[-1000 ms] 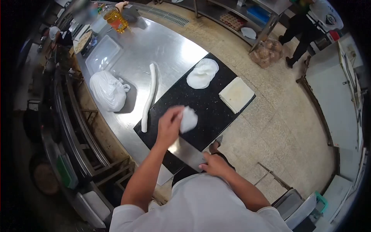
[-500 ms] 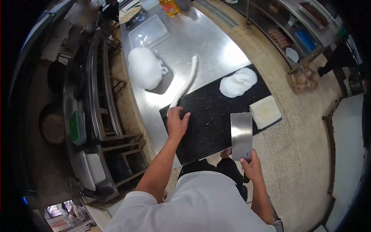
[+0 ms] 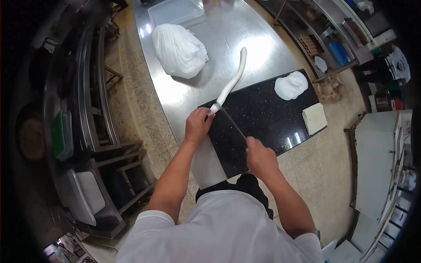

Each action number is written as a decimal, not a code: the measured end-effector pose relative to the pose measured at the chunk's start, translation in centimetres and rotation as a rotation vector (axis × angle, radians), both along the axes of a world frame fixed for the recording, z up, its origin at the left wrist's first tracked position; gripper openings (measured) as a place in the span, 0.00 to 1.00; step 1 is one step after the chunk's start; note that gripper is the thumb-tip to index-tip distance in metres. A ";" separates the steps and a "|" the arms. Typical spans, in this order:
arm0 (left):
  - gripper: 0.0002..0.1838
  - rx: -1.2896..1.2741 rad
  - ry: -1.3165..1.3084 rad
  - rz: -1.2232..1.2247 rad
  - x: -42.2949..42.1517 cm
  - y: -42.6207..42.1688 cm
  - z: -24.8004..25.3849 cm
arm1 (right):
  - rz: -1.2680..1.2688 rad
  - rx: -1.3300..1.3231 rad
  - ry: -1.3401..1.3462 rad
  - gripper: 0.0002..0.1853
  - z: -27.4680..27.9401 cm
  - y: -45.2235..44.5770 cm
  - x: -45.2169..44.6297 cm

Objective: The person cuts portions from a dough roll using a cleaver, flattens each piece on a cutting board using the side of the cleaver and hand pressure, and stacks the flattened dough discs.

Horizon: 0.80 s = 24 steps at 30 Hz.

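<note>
Two bare hands meet at the near end of a white dough rope (image 3: pixel 235 79), which lies partly on the steel counter (image 3: pixel 219 35) and partly over the near-left part of a black board (image 3: pixel 267 116). Your left hand (image 3: pixel 197 127) is the nearer to it, thumb and fingers pinching that end. Your right hand (image 3: pixel 262 160), to the right and closer to your body, is closed around the handle of a cleaver (image 3: pixel 234 123). Seen nearly edge-on, the blade slants forward and left across the board, its far end at the dough just beyond your left fingertips; whether it has cut in, you cannot tell from this view. From your left hand, the rope's long axis runs away from you and leans right in a shallow curve, its far end out on bare steel. Blade and rope thus meet at an angle, the cleaver coming from the right. On the board's far side sit overlapping white rounds (image 3: pixel 290 86), with a stack of pale squares (image 3: pixel 315 119) at the right corner. A white plastic bag (image 3: pixel 180 52) rests on the counter, left of the rope. Another person (image 3: pixel 398 65) stands well apart, to the right.
</note>
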<state>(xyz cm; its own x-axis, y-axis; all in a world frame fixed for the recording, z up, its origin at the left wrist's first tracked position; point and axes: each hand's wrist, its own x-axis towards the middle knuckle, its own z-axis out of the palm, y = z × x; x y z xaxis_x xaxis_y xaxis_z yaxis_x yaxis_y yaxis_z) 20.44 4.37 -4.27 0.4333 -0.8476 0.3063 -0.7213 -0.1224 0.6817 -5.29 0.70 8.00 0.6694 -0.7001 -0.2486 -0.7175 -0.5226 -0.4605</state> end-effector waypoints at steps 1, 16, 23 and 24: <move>0.13 0.010 -0.055 -0.054 0.6 0.1 -0.2 | -0.006 -0.006 0.010 0.10 0.5 0.2 2.0; 0.18 0.531 -0.459 -0.684 -4.3 4.0 4.3 | -0.416 0.324 -0.071 0.19 -4.8 9.1 -10.9; 0.39 0.432 -0.558 -0.934 -14.2 0.4 2.8 | -0.867 0.383 -0.331 0.14 -4.6 13.1 -20.4; 0.39 0.451 -0.562 -0.950 -14.6 -0.4 2.8 | -0.904 0.370 -0.378 0.14 -4.6 12.5 -21.0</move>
<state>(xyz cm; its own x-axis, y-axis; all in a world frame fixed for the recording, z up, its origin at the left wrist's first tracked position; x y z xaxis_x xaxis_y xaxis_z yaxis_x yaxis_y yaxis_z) 5.84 3.99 -1.51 -0.5256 -0.8363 -0.1558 -0.8365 0.4747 0.2738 -26.28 13.21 3.39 0.0134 -0.9014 -0.4327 -0.5467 0.3558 -0.7580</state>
